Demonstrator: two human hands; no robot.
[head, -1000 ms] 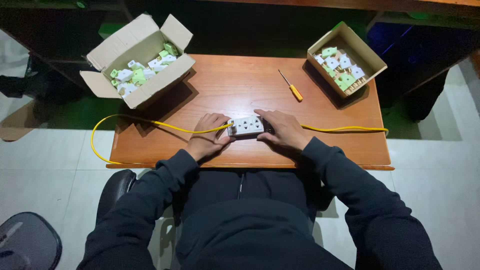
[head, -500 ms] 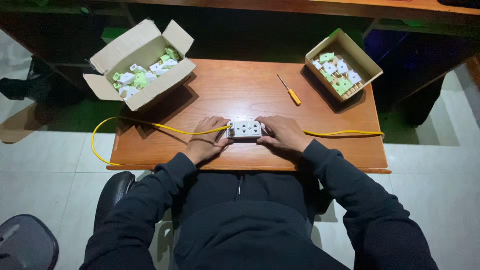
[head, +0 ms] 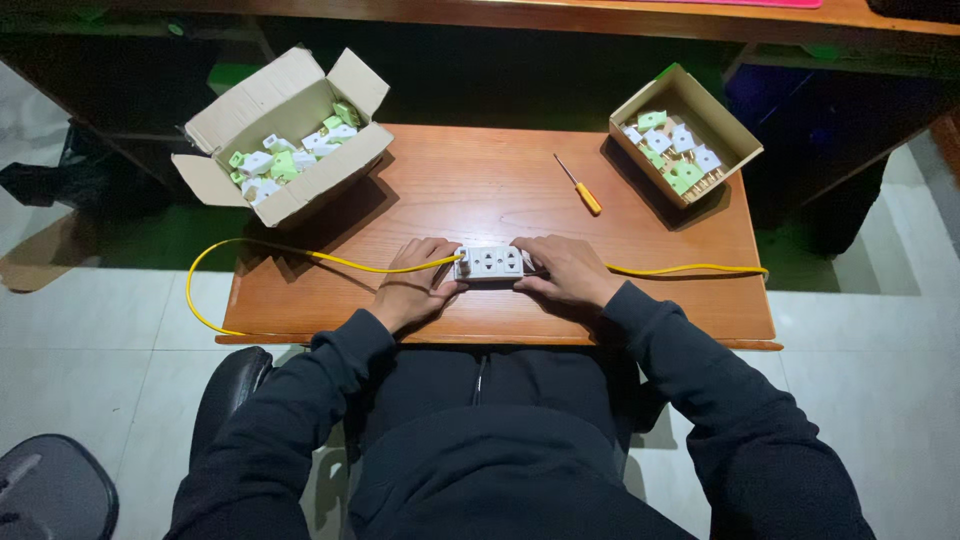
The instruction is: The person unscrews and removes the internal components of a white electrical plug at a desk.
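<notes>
A white socket block [head: 489, 263] lies flat on the wooden table [head: 480, 185], near its front edge. My left hand [head: 415, 287] holds its left end and my right hand [head: 560, 270] holds its right end. A yellow cable [head: 300, 255] runs from the block's left end, loops off the table's left side, and another stretch [head: 690, 268] leads off to the right edge.
An open cardboard box [head: 285, 135] with several white and green plugs stands at the back left. A smaller box [head: 685, 135] of similar plugs sits at the back right. A yellow-handled screwdriver [head: 580, 185] lies between them. A dark chair edge [head: 45, 490] shows at lower left.
Both hands stay on the socket block with hardly any movement. The view has shifted slightly.
</notes>
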